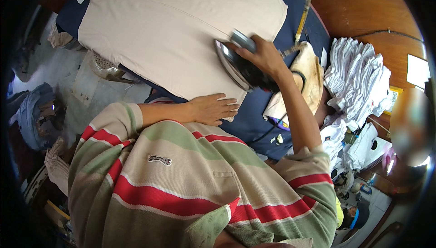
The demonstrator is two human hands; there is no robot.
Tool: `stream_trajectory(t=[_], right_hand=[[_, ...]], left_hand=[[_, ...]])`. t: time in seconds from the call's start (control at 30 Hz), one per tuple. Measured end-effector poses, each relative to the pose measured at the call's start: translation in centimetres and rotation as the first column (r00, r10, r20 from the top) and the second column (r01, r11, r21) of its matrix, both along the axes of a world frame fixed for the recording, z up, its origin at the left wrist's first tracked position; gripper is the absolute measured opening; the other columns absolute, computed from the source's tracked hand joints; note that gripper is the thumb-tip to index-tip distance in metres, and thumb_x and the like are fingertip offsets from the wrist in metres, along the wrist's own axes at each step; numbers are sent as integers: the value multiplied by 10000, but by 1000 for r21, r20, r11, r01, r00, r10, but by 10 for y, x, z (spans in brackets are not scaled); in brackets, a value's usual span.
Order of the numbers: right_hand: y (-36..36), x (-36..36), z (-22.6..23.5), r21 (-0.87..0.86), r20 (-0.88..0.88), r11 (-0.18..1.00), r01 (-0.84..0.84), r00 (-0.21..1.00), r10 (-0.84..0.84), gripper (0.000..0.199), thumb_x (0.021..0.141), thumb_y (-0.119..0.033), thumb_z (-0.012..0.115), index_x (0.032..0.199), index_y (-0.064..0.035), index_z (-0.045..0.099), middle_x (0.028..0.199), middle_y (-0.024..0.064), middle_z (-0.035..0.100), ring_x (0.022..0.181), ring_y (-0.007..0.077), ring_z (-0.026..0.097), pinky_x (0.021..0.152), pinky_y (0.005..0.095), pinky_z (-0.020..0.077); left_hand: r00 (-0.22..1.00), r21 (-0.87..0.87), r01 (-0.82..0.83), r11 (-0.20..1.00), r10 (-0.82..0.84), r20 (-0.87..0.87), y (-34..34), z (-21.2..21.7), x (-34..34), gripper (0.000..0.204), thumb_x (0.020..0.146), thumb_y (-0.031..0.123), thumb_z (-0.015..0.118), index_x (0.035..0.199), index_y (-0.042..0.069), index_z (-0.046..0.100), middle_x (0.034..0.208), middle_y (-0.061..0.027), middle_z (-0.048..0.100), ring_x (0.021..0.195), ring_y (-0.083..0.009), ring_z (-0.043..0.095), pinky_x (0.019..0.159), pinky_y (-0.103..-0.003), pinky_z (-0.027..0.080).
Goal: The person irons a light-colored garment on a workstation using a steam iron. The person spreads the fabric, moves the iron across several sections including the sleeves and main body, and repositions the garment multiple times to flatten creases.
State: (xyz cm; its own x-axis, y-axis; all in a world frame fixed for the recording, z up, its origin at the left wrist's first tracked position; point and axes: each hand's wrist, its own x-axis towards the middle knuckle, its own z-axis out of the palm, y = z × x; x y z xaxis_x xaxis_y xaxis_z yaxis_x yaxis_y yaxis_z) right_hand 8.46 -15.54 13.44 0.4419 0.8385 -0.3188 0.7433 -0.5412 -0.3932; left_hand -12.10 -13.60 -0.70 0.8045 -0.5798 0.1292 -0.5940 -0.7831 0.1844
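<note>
A beige garment point(181, 25) lies spread out over a dark blue padded ironing surface point(218, 127). My right hand point(261, 57) is closed round the handle of a clothes iron point(240, 68), which rests on the garment's right part and is slightly blurred. A cord or hose leads off from the iron's back toward the right. My left hand point(213, 109) lies flat on the garment's near edge, fingers stretched and holding nothing. Right of the iron lies a stained cream cloth pad point(302, 80), partly behind my right forearm.
A stack of folded white garments point(356, 73) stands at the right by a wooden panel point(363, 3). A yellowish hose point(304, 14) hangs down at the far right of the surface. On the left are a perforated metal seat point(104, 68) and a bundle of blue cloth point(34, 116).
</note>
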Motion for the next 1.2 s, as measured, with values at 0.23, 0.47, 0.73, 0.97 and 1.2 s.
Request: stream_trajectory(t=[0.23, 0.47, 0.73, 0.97, 1.2], right_hand=[[122, -22, -25, 148, -62, 965, -215, 972, 226, 530, 730, -433, 639, 979, 32, 589, 783, 223, 629, 711, 325, 625, 679, 381, 486], [30, -35, -13, 42, -148, 974, -221, 963, 225, 453, 763, -373, 652, 994, 6, 564, 749, 203, 622, 684, 306, 622, 658, 397, 475], [-85, -22, -8, 42, -85, 930, 366, 928, -362, 530, 781, -374, 628, 1056, 67, 523, 844, 253, 619, 792, 335, 626, 718, 386, 468], [-115, -18, -22, 112, -95, 793, 599, 801, -591, 506, 781, -349, 599, 1032, 84, 531, 833, 237, 615, 799, 309, 605, 726, 385, 457], [-122, -32, -11, 207, -199, 697, 686, 727, -657, 451, 765, -314, 615, 998, 65, 545, 797, 219, 619, 769, 310, 615, 693, 385, 461]], left_hand=[[999, -146, -54, 988, 54, -1, -12, -7, -4, 486, 850, 310, 500, 1295, 119, 454, 1378, -63, 420, 1321, -207, 321, 991, -420, 357], [959, -516, 236, 824, -112, 261, 8, 3, -11, 216, 791, 176, 554, 996, 136, 610, 1108, -46, 607, 942, -193, 609, 777, -335, 485], [764, -434, -543, 718, 638, 99, 100, 27, -35, 215, 757, 97, 564, 968, 65, 588, 1019, -54, 590, 969, -206, 556, 870, -379, 402], [665, -382, -695, 609, 746, -22, 104, 17, -34, 280, 771, 132, 588, 1046, 82, 589, 1081, -49, 584, 1039, -212, 531, 916, -379, 373], [689, -380, -691, 614, 719, -91, 106, 16, -34, 251, 766, 133, 604, 1013, 90, 606, 1100, -33, 582, 1054, -196, 522, 926, -385, 355]])
